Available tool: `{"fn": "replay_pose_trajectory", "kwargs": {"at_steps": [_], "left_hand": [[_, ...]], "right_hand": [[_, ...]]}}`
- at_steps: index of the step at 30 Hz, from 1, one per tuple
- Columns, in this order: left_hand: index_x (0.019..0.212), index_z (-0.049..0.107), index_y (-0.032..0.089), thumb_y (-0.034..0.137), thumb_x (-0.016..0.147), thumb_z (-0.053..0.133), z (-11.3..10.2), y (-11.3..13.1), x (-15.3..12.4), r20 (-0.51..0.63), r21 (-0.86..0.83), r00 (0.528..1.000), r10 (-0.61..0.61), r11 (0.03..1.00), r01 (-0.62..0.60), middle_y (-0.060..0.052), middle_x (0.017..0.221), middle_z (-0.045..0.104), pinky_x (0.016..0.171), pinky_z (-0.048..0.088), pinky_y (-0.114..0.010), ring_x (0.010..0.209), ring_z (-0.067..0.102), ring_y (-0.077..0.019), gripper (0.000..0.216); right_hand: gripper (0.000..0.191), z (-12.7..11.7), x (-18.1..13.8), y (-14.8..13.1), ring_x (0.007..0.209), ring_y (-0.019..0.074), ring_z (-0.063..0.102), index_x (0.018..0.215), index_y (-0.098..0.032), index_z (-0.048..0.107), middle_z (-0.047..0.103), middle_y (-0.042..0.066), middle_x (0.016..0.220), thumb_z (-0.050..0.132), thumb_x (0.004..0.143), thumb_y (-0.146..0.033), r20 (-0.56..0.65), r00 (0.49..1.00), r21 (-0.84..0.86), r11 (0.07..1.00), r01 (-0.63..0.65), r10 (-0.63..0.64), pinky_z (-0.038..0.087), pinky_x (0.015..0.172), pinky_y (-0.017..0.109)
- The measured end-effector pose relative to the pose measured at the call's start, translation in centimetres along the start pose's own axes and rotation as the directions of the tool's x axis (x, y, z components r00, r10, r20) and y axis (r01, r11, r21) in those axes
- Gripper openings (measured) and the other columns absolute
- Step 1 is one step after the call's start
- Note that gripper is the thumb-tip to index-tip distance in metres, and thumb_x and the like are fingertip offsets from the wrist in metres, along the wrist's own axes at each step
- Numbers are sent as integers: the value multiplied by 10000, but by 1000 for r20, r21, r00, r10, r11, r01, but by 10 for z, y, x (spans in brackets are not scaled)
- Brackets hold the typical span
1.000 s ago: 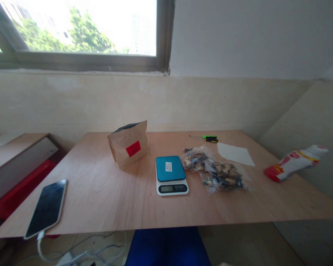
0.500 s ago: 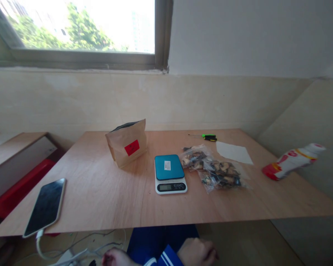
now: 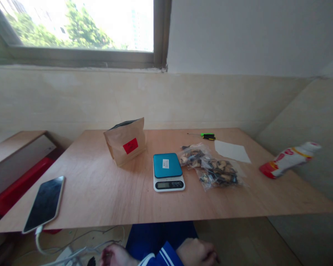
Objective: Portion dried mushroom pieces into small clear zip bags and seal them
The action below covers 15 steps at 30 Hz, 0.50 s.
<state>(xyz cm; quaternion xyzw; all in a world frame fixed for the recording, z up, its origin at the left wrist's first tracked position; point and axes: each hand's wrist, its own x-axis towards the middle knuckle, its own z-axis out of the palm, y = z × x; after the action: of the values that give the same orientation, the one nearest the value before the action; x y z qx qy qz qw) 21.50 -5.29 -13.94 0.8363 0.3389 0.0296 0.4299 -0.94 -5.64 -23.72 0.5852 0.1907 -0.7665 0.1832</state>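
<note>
Below the table edge, over my lap, my forearms appear crossed at the cuffs. My left hand (image 3: 199,252) rests at the right with its fingers curled in. At the left lies my right hand (image 3: 114,255), fingers also curled; no object shows in either. On the table, nearest to both, stands a kitchen scale (image 3: 168,166) with a blue top and a display I cannot read. Beside it, two clear plastic bags hold dried mushroom slices, one bag (image 3: 221,173) in front of the other (image 3: 193,155). A brown paper pouch (image 3: 121,146) with a red label stands upright, its top open.
A phone (image 3: 45,202) on a white cable lies at the left edge. Further back are screwdrivers (image 3: 208,136) and a white paper sheet (image 3: 233,152). A tilted red-and-white bottle (image 3: 290,160) is at the right. Cables (image 3: 80,251) hang below the table.
The view has shifted slightly, so the table and its things sit a little higher and further left. My right hand appears slightly higher. Nothing on the table has been moved.
</note>
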Motion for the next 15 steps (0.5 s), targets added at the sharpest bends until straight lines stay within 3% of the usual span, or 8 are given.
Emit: {"fn": "replay_pose_trajectory", "kwargs": {"at_steps": [4, 8, 12, 14, 15], "left_hand": [[1020, 674, 268, 228, 905, 435, 3, -3, -1, -23, -14, 996, 81, 997, -81, -5, 983, 744, 700, 482, -206, 854, 703, -157, 268], [1015, 674, 262, 232, 918, 418, 5, -4, -3, -22, -26, 993, 112, 993, -112, -2, 981, 745, 703, 484, -202, 850, 702, -152, 275], [1030, 676, 249, 260, 925, 416, 1, 4, -9, -69, -98, 976, 207, 972, -213, -16, 998, 743, 745, 481, -193, 896, 693, -151, 280], [1048, 681, 235, 287, 949, 365, -8, 12, -18, -155, -155, 948, 279, 941, -302, -33, 1007, 744, 782, 477, -188, 918, 687, -144, 336], [1040, 690, 221, 300, 960, 325, -15, 17, -24, -218, -160, 929, 301, 927, -338, -47, 985, 748, 773, 481, -194, 891, 689, -146, 382]], "right_hand": [[288, -7, -8, 1, 230, 123, 304, 357, -118, 238, 343, -80, 257, 436, 563, -159, 67, 997, -13, 999, 30, -30, 312, 416, 212], [262, -14, -19, 6, 246, 97, 332, 335, -104, 271, 364, -98, 276, 467, 508, -125, 207, 974, 9, 996, 90, -90, 308, 449, 197], [282, -10, -46, 8, 243, 92, 322, 380, -96, 229, 321, -90, 262, 445, 556, -138, 139, 966, -40, 973, 225, -218, 325, 457, 190], [303, -13, -74, 12, 246, 101, 342, 414, -115, 238, 308, -82, 262, 412, 650, -191, 161, 919, -220, 894, 390, -361, 349, 458, 197], [334, -19, -92, 16, 254, 108, 358, 426, -132, 259, 316, -78, 269, 391, 716, -232, 243, 855, -352, 780, 518, -458, 372, 458, 210]]}}
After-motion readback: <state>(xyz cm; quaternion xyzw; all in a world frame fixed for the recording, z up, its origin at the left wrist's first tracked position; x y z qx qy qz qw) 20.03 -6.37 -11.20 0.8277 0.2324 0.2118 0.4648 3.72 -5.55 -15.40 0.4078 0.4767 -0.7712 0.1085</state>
